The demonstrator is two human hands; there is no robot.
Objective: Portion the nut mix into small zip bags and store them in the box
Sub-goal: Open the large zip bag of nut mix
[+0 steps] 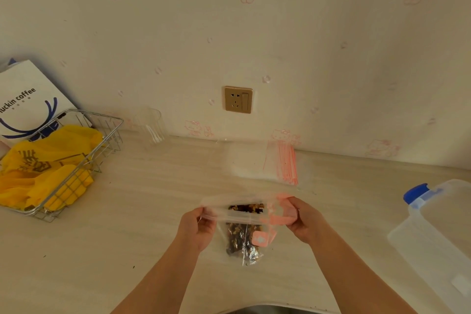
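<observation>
Clear zip bag of dark nut mix point(243, 242), mouth held open crosswise above the pale counter point(142, 211): left hand point(197, 228) pinching one end, right hand point(304, 220) the other, nearer the translucent blue-capped box point(438, 234).

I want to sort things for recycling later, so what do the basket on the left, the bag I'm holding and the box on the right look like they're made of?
The basket looks like shiny metal wire: thin silvery rods in an open grid. The bag of nut mix seems to be thin clear plastic film, since the nuts show through and it crinkles. The box appears to be translucent, cloudy rigid plastic.
</observation>
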